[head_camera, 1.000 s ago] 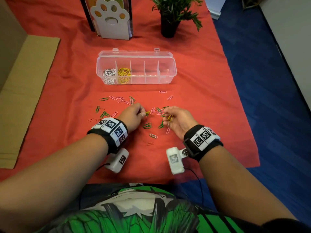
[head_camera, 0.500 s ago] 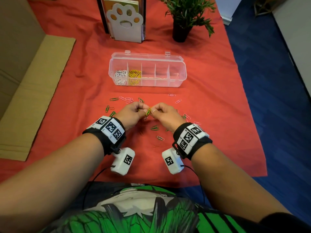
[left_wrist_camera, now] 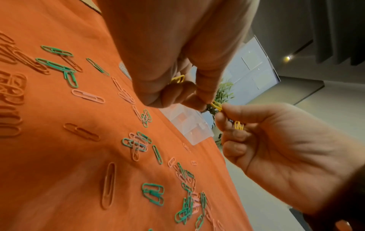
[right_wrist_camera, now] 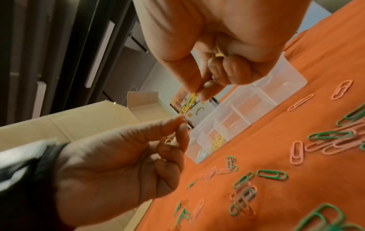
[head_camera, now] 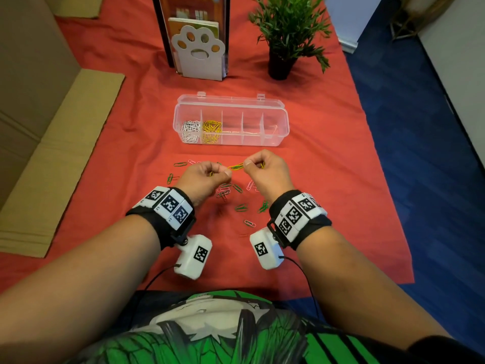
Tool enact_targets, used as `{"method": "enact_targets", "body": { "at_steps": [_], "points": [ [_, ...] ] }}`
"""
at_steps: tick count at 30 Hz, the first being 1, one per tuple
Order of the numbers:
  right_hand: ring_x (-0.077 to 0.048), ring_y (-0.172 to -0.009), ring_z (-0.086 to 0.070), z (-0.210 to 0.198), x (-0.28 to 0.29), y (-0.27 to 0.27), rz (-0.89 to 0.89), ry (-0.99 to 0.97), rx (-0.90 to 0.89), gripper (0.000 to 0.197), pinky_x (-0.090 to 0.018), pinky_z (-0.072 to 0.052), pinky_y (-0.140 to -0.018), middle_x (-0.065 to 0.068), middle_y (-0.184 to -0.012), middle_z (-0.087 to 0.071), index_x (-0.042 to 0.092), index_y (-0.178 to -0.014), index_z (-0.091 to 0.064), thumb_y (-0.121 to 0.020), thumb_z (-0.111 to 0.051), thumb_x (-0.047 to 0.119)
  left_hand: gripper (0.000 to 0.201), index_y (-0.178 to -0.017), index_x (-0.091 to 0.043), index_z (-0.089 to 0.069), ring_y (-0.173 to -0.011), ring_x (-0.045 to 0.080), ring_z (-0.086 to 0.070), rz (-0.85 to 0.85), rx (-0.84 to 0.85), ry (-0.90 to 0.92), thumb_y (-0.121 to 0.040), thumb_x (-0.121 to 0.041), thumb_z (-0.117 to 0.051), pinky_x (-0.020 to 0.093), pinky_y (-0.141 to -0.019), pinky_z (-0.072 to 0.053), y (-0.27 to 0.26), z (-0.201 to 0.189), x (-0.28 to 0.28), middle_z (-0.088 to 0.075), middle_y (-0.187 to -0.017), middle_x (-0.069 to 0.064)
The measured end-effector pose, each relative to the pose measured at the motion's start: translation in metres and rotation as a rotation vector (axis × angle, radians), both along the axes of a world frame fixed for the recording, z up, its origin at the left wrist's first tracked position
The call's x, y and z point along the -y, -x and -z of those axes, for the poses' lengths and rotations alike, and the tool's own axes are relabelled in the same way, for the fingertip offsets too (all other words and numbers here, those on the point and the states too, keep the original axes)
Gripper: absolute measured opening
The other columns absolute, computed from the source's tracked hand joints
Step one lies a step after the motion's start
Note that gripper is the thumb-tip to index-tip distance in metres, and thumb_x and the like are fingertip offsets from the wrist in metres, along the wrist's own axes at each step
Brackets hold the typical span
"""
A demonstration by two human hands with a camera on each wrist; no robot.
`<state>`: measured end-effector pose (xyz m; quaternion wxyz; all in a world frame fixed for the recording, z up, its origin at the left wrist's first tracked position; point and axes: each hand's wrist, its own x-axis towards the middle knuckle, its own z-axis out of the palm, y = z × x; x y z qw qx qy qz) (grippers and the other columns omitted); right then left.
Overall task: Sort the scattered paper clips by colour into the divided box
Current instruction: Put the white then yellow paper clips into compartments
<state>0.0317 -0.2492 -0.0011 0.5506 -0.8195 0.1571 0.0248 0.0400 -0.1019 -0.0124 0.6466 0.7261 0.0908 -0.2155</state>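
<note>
My left hand [head_camera: 226, 174] and right hand [head_camera: 247, 164] hover over the red cloth and pinch the two ends of a small yellow-and-green clip tangle [head_camera: 236, 167] stretched between them. The left wrist view shows the left fingertips [left_wrist_camera: 203, 101] on a yellow clip [left_wrist_camera: 216, 105] and another yellow clip [left_wrist_camera: 177, 79] tucked in the curled fingers. In the right wrist view the right fingertips [right_wrist_camera: 199, 92] grip the tangle [right_wrist_camera: 189, 101]. The clear divided box [head_camera: 278, 132] lies just beyond, with white clips [head_camera: 190, 131] and yellow clips [head_camera: 211, 130] in its two leftmost compartments. Its other compartments look empty.
Green clips [head_camera: 241, 207] and pink clips [head_camera: 223, 191] lie scattered on the red cloth [head_camera: 328, 179] under and around the hands. Behind the box stand a paw-print holder [head_camera: 199, 56] and a potted plant [head_camera: 286, 35]. Cardboard [head_camera: 52, 153] lies at the left.
Both hands left the scattered clips, met over the cloth and rose toward the box. They now pull slightly apart with the tangle between them.
</note>
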Motion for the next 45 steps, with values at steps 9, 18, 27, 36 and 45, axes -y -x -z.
{"method": "enact_targets", "body": {
  "at_steps": [9, 18, 27, 36, 45],
  "points": [
    [-0.007, -0.05, -0.046, -0.012, -0.001, -0.004, 0.058, -0.069, -0.028, 0.018, -0.017, -0.037, -0.047, 0.006, -0.067, -0.057, 0.025, -0.065, -0.058, -0.079, -0.062, 0.014, 0.012, -0.07, -0.015, -0.063, -0.041, -0.006, -0.047, -0.003, 0.148, -0.068, -0.081, -0.018, -0.067, 0.004, -0.044, -0.034, -0.007, -0.017, 0.006, -0.064, -0.068, 0.001],
    [-0.009, -0.047, -0.029, -0.021, 0.0, -0.008, 0.182, -0.59, -0.286, 0.016, -0.018, -0.021, -0.039, -0.006, -0.068, -0.057, 0.012, -0.075, -0.05, -0.088, -0.046, 0.003, 0.014, -0.072, -0.013, -0.064, -0.054, 0.0, -0.048, -0.059, 0.313, -0.054, -0.086, -0.014, -0.06, 0.009, -0.055, -0.039, -0.02, -0.025, 0.002, -0.061, -0.068, 0.0],
    [-0.011, -0.054, -0.046, -0.032, 0.001, -0.021, 0.09, -0.828, -0.218, 0.017, -0.02, -0.041, -0.046, -0.002, -0.067, -0.048, 0.01, -0.079, -0.055, -0.091, -0.044, 0.007, 0.016, -0.072, -0.017, -0.063, -0.04, 0.003, -0.03, -0.13, -0.016, 0.164, -0.086, -0.01, -0.059, 0.016, -0.04, -0.024, -0.025, -0.026, -0.006, -0.064, -0.054, -0.005],
    [-0.007, -0.043, -0.031, -0.025, -0.017, -0.028, -0.068, -0.497, -0.22, 0.022, -0.022, -0.026, -0.042, 0.0, -0.058, -0.035, 0.016, -0.071, -0.048, -0.09, -0.048, 0.005, 0.022, -0.069, -0.018, -0.059, -0.042, 0.003, -0.03, -0.019, -0.029, 0.231, -0.089, -0.009, -0.055, 0.017, -0.042, -0.023, -0.023, -0.03, -0.015, -0.063, -0.056, -0.006],
    [-0.013, -0.044, -0.03, -0.014, -0.01, -0.04, 0.145, -0.371, -0.242, 0.024, -0.022, -0.026, -0.041, -0.002, -0.056, -0.032, 0.016, -0.066, -0.04, -0.085, -0.044, 0.002, 0.022, -0.067, -0.017, -0.055, -0.037, 0.003, -0.031, -0.226, -0.024, 0.179, -0.086, -0.006, -0.053, 0.015, -0.038, -0.025, -0.037, -0.029, -0.025, -0.058, -0.048, -0.007]
  ]
}}
